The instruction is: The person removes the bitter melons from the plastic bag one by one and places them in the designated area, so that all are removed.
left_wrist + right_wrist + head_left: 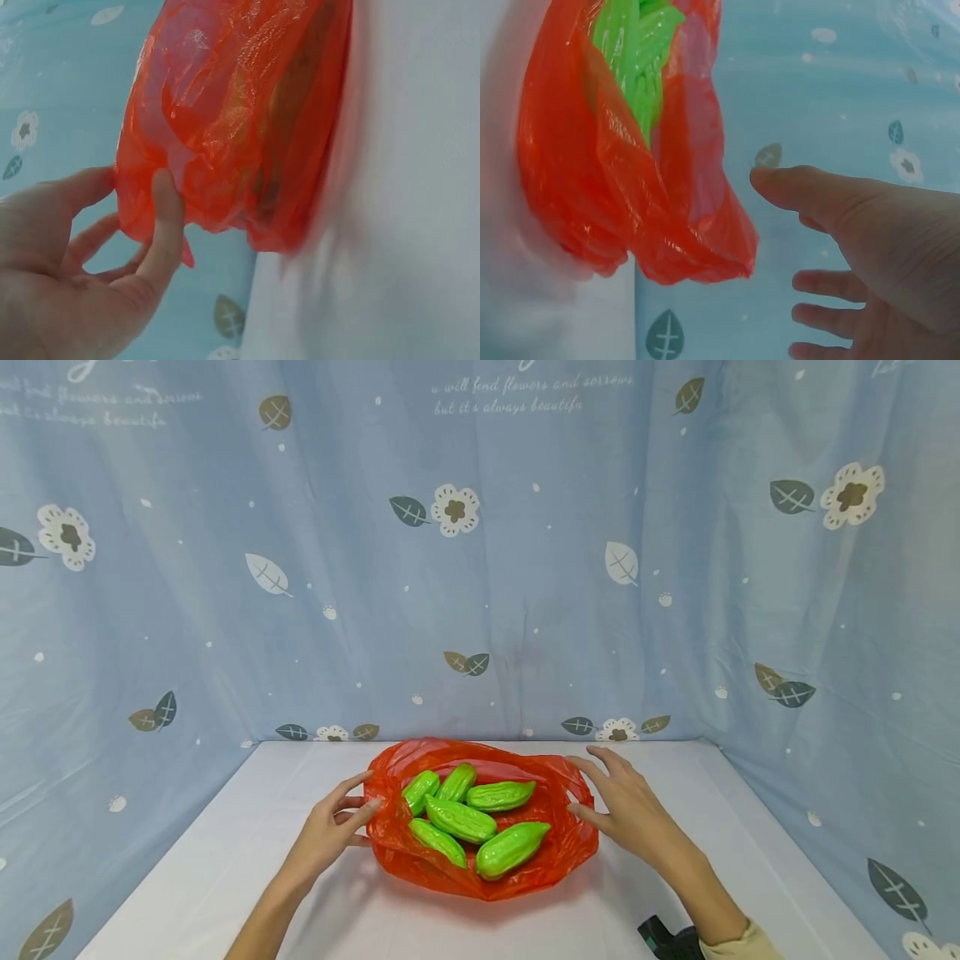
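Note:
A red plastic bag (pixel 487 887) sits on the white table with its mouth spread wide. Several bright green bitter melons (pixel 461 820) lie inside, their ridged skins showing. At the bag's left end is my left hand (pixel 330 827), thumb and fingers spread apart with the tips right at the thin plastic; the left wrist view shows the thumb (pixel 166 202) overlapping the bag's side. My right hand (pixel 633 810) is by the opposite end, fingers extended. In the right wrist view a gap separates that hand (pixel 885 247) from the bag's drooping corner (pixel 697 259).
White cloth covers the table (pixel 195 860). A blue curtain (pixel 525 577) printed with leaves and flowers encloses the back and both sides. A black device (pixel 671 939) sits near my right wrist, beside a beige sleeve (pixel 738 943).

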The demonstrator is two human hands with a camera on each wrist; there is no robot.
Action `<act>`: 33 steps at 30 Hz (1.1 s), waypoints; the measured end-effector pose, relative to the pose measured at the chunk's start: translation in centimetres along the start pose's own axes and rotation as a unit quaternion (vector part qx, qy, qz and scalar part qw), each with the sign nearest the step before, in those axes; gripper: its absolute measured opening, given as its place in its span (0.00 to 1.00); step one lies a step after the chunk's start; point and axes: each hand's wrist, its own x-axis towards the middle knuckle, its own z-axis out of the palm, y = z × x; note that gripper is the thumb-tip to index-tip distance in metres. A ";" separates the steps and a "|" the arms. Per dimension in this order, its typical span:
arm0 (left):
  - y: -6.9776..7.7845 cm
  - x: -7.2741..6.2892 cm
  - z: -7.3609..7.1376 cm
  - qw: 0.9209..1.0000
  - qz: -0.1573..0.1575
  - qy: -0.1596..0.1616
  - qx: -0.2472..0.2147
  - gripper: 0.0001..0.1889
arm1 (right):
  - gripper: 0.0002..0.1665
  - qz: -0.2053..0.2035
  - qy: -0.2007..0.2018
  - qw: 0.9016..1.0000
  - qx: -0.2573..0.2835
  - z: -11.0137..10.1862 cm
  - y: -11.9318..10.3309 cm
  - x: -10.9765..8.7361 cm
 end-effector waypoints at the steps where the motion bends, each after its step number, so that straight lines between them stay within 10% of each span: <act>1: 0.0 0.0 0.0 1.000 -0.003 -0.001 -0.013 0.31 | 0.39 0.000 -0.002 1.000 0.005 0.1 -0.1 0.1; 11: -0.4 -0.1 0.2 0.993 -0.021 -0.046 -0.106 0.31 | 0.41 0.015 -0.050 0.998 0.042 0.7 -1.8 1.0; 33: -0.8 -0.1 0.4 0.991 -0.046 -0.011 -0.127 0.29 | 0.38 -0.063 -0.079 0.992 0.079 2.9 -4.2 2.0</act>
